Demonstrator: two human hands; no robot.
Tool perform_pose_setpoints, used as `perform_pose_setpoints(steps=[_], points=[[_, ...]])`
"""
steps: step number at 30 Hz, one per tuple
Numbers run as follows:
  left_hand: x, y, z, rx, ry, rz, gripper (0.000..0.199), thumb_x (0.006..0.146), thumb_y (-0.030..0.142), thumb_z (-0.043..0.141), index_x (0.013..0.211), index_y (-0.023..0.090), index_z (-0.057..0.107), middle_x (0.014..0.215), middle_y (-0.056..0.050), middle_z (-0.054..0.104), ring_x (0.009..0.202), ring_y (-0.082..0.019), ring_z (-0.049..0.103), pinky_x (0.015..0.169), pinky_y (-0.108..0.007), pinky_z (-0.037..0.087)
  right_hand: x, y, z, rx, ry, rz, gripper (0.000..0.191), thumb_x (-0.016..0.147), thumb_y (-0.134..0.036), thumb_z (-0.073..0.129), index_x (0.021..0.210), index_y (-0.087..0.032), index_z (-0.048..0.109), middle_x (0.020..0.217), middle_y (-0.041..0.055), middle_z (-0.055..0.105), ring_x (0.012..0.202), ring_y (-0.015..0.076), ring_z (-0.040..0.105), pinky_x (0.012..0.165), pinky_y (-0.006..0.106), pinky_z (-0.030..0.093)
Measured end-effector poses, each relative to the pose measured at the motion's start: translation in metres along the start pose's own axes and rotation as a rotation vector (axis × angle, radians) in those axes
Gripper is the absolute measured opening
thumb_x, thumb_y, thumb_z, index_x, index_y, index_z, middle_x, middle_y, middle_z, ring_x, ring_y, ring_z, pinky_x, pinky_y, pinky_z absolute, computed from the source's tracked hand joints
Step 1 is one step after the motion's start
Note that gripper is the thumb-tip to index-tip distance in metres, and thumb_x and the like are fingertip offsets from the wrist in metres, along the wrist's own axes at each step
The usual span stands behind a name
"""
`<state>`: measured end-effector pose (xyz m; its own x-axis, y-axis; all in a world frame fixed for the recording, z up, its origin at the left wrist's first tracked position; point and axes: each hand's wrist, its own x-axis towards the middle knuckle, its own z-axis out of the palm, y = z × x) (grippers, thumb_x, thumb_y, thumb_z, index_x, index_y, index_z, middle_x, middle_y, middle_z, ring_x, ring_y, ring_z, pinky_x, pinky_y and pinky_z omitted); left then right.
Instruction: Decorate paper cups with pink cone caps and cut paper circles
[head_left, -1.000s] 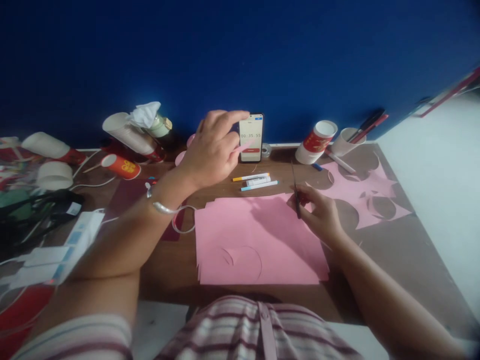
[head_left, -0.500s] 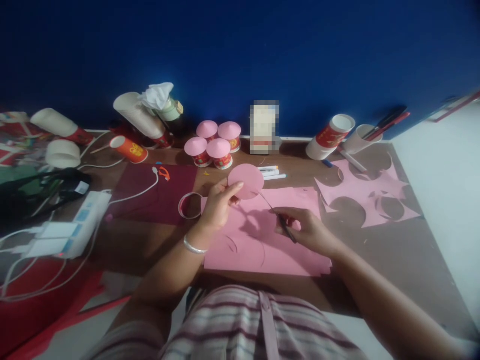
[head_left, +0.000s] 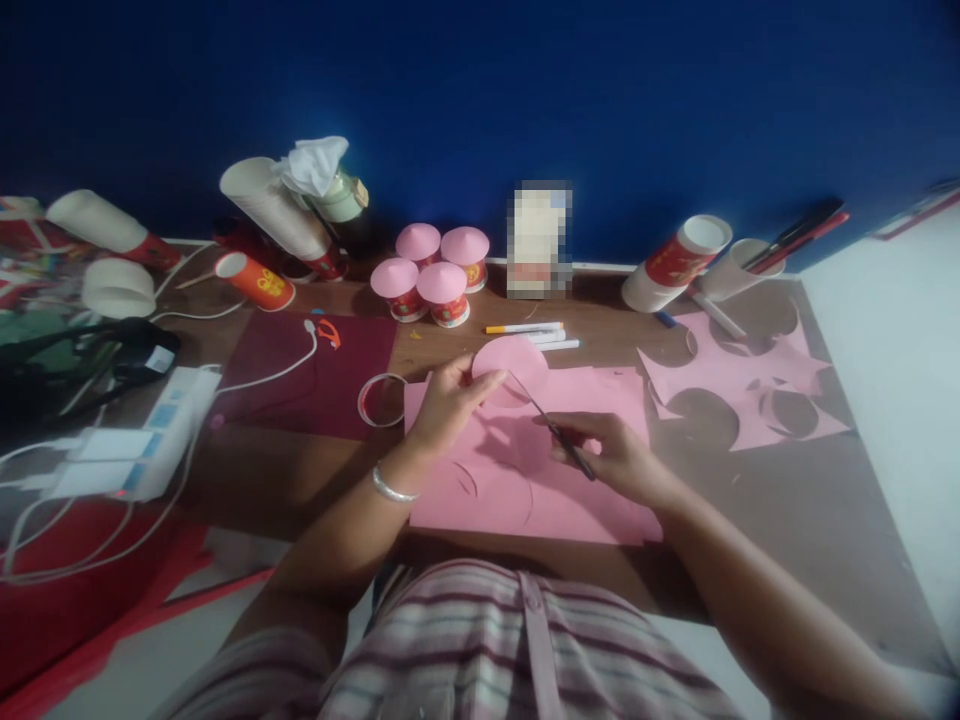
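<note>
My left hand [head_left: 450, 405] is closed on the left edge of a pink paper circle [head_left: 517, 362], thumb on top, holding it above the table. In my right hand [head_left: 604, 455] is a pair of scissors [head_left: 564, 441] with dark handles. Their thin blades lie across the circle from its lower right edge, with the tip near its middle. How far the paper is cut is hard to see. Below both hands lie pink paper sheets [head_left: 480, 505]. Behind the circle sit several small red cups topped with pink paper cones [head_left: 442, 283].
Several marker pens [head_left: 525, 328] lie behind the circle. A tape roll [head_left: 382, 400] is left of the sheets; pink offcuts [head_left: 750, 365] lie right. Stacked paper cups [head_left: 675, 265] and a pen cup [head_left: 739, 270] stand back right. A white power strip [head_left: 169, 435] with cables is at left.
The scissors' blades now reach farther in over the paper circle, toward its middle. My left hand and the circle have shifted slightly right. The whole view has tilted a little.
</note>
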<state>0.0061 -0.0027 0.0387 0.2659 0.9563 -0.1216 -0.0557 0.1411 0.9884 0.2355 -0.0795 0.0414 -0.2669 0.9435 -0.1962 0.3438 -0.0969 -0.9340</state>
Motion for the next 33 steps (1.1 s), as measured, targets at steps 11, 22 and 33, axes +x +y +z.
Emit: perform_pose_setpoints(steps=[11, 22, 33], points=[[0.0004, -0.0062, -0.0003, -0.025, 0.014, -0.015, 0.029, 0.084, 0.039, 0.078, 0.101, 0.016, 0.076, 0.084, -0.001, 0.068, 0.076, -0.013, 0.057, 0.07, -0.024, 0.044, 0.0002, 0.004, 0.0013, 0.037, 0.026, 0.048, 0.045, 0.081, -0.04, 0.075, 0.12, -0.017, 0.079, 0.081, 0.0069, 0.077, 0.062, 0.0152, 0.059, 0.058, 0.029, 0.051], [0.0005, -0.0046, 0.0022, -0.057, 0.019, -0.014, 0.027, 0.084, 0.039, 0.077, 0.099, 0.017, 0.076, 0.079, 0.0, 0.064, 0.076, -0.014, 0.058, 0.07, -0.024, 0.047, 0.0005, 0.0, 0.0005, 0.035, 0.037, 0.043, 0.045, 0.081, -0.042, 0.077, 0.118, -0.016, 0.08, 0.079, 0.007, 0.078, 0.058, 0.0138, 0.062, 0.057, 0.028, 0.055], [0.0007, -0.0022, 0.0003, -0.048, -0.012, -0.074, 0.029, 0.085, 0.042, 0.077, 0.093, 0.015, 0.071, 0.077, -0.001, 0.062, 0.067, -0.011, 0.054, 0.059, -0.022, 0.044, -0.0006, -0.0025, -0.0005, 0.069, 0.033, 0.053, 0.046, 0.08, -0.041, 0.077, 0.118, -0.014, 0.08, 0.079, 0.0082, 0.078, 0.058, 0.0145, 0.064, 0.055, 0.028, 0.055]])
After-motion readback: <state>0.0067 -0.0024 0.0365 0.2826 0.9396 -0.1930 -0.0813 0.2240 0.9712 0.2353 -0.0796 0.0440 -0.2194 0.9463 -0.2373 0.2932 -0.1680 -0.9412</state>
